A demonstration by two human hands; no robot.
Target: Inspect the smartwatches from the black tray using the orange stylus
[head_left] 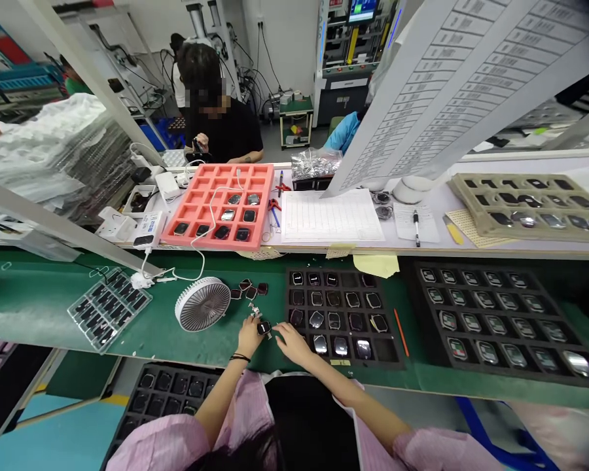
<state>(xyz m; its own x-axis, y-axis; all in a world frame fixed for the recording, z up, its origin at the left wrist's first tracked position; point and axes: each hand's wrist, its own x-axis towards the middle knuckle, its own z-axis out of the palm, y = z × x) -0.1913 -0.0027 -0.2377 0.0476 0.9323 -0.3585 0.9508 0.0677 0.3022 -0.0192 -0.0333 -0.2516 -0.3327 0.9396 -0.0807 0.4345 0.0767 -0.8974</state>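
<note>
Hands close together, left pinching black watch case.

- Coral-pink foam tray, gridded in square cells
- Black foam tray on a deep green bench mat
- Pale pink sleeves on the worker (a soft pastel amid the dark trays)
- White fan with a grey radial grille
- Black T-shirt on a co-worker
</note>
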